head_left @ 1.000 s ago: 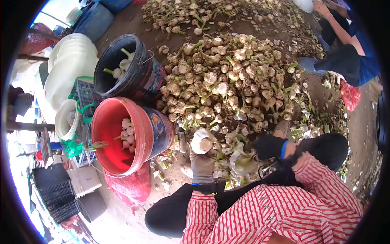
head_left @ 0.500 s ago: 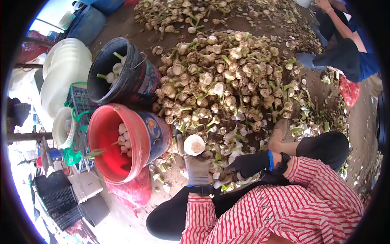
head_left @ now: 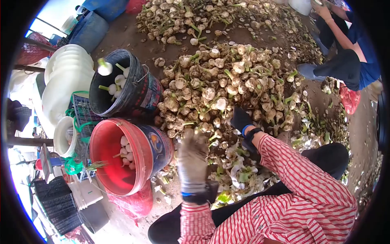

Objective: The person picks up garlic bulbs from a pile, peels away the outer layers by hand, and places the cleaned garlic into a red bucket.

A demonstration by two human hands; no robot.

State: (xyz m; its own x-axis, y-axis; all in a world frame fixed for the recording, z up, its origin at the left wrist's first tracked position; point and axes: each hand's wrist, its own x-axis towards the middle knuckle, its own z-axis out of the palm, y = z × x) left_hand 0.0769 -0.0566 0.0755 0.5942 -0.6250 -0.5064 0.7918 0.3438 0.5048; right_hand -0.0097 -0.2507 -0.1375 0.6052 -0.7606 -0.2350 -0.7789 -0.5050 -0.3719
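Note:
My left hand [head_left: 192,156], in a pale grey glove, is raised just right of the red bucket [head_left: 97,152]. Motion smears its fingers, and no bulb shows in it. A trimmed white garlic bulb [head_left: 105,68] hangs in the air at the left rim of the black bucket [head_left: 94,95]. Several white bulbs with green stems lie inside that bucket, and several more are in the red one. My right hand [head_left: 241,118], in a black glove, reaches to the lower edge of the heap of unpeeled garlic [head_left: 227,81]; its fingers are too dark to make out.
Peelings and cut leaves [head_left: 239,175] lie before my legs. Another garlic heap [head_left: 219,16] is farther back. A co-worker's leg [head_left: 339,67] and arm are at upper right. Left of the buckets stand a crate [head_left: 83,107], white tubs [head_left: 67,89] and a black basket [head_left: 55,203].
The white bulb that was at my left hand is now airborne by the black bucket. My left hand has risen, and my right hand has moved up from beside it to the heap.

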